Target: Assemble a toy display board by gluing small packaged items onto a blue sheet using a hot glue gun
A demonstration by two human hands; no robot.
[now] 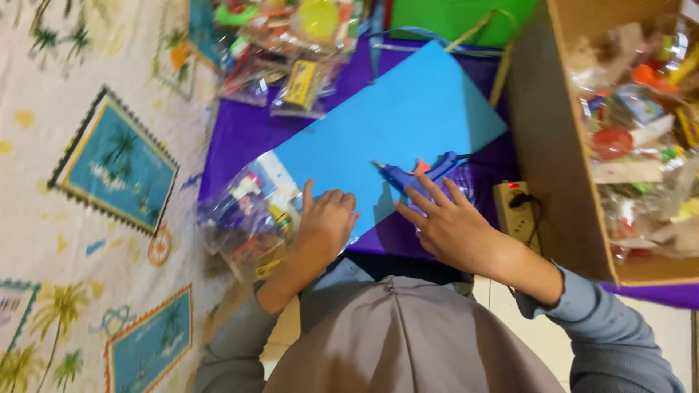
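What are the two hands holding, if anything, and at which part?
Nothing is gripped. The left hand presses flat on the blue sheet near its lower edge; the right hand reaches with spread fingers toward the blue glue gun.

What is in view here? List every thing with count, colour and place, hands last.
card sheet: one, light blue, lying slantwise on the purple cloth
glue gun: one, blue with an orange trigger, on the card sheet at its lower edge
purple cloth: one, spread under the sheet
clear packets: a pile, mixed colours, under the left hand; more at the top
power strip: one, cream, right of the right hand, a black plug in it
cardboard box: one, brown, at the right, full of packets
patterned mat: one, cream with palm pictures, at the left
left hand: curled, resting on the sheet's lower corner
right hand: fingers spread, touching the glue gun
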